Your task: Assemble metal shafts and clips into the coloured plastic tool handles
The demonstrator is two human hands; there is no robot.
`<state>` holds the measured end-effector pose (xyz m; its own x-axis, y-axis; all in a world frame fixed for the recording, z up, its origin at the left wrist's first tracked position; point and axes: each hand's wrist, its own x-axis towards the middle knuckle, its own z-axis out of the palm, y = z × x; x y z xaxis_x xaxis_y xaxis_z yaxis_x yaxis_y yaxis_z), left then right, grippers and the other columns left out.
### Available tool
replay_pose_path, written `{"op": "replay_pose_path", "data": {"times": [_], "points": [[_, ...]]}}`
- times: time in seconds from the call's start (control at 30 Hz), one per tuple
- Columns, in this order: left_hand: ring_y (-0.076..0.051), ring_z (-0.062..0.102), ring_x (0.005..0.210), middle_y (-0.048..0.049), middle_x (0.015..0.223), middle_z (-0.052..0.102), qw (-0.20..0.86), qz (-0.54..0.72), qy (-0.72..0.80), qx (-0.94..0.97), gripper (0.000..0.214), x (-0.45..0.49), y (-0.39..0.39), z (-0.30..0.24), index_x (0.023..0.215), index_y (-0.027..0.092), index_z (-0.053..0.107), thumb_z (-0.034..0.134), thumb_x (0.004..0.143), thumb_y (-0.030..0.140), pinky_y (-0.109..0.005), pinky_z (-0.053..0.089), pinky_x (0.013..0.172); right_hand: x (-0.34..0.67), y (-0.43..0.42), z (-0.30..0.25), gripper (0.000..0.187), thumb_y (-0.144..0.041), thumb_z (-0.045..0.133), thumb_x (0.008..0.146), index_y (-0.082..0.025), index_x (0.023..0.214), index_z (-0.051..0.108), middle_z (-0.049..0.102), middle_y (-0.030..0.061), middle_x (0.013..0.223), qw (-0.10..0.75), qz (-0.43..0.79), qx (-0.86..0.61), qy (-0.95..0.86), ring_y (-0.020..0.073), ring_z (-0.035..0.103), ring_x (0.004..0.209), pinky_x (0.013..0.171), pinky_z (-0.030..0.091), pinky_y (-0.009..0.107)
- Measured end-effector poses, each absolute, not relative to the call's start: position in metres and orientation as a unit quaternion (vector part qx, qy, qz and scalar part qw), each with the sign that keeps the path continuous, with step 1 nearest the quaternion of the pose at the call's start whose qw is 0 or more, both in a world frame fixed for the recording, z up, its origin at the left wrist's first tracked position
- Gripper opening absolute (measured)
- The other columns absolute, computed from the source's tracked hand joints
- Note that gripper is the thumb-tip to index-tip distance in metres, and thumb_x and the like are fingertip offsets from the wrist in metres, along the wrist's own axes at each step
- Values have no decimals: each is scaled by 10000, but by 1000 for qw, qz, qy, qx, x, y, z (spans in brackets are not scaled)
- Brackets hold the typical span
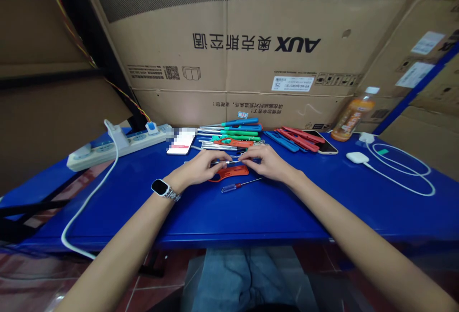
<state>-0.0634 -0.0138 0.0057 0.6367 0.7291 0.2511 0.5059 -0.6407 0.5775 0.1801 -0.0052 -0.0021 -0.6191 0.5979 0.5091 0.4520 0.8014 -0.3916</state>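
My left hand (202,166) is closed in a pinch on a slim metal rod (217,162) lying roughly level under the fingers. Facing it, my right hand (264,159) pinches a thin, pale wire-like piece (237,160) close to the rod's end. Whether the two pieces touch is too small to tell. Just below the fingers lies an orange plastic handle shell (233,173), partly covered by my left hand. A small screwdriver (231,187) with a clear purple handle rests nearer to me. Another orange shell (229,142) lies behind the hands.
Behind are a pile of blue and green handles with metal tubes (244,129), and red and blue handle shells (297,138). Phones lie left (182,141) and right (328,147). A power strip (96,151), drink bottle (353,116), white charger cable (405,183) and cardboard wall (161,25) surround the blue table (201,216).
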Motion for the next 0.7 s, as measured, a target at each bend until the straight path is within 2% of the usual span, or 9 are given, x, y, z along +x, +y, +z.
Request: {"op": "replay_pose_path", "data": {"times": [0.2, 0.7], "points": [[-154, 637, 718, -63, 873, 729, 251, 231, 361, 868, 287, -63, -14, 6, 1121, 143, 670, 485, 930, 251, -238, 470, 634, 184, -3, -3, 190, -137, 615, 890, -188, 1000, 761, 746, 57, 853, 318, 63, -267, -908, 181, 672, 775, 738, 473, 324], [-146, 636, 678, -59, 853, 741, 231, 233, 354, 876, 288, -63, -12, 4, 1120, 140, 683, 492, 916, 211, -230, 475, 606, 182, -4, -3, 225, -110, 621, 868, -193, 1029, 755, 733, 62, 864, 260, -33, -287, -921, 182, 639, 803, 782, 388, 345]]}}
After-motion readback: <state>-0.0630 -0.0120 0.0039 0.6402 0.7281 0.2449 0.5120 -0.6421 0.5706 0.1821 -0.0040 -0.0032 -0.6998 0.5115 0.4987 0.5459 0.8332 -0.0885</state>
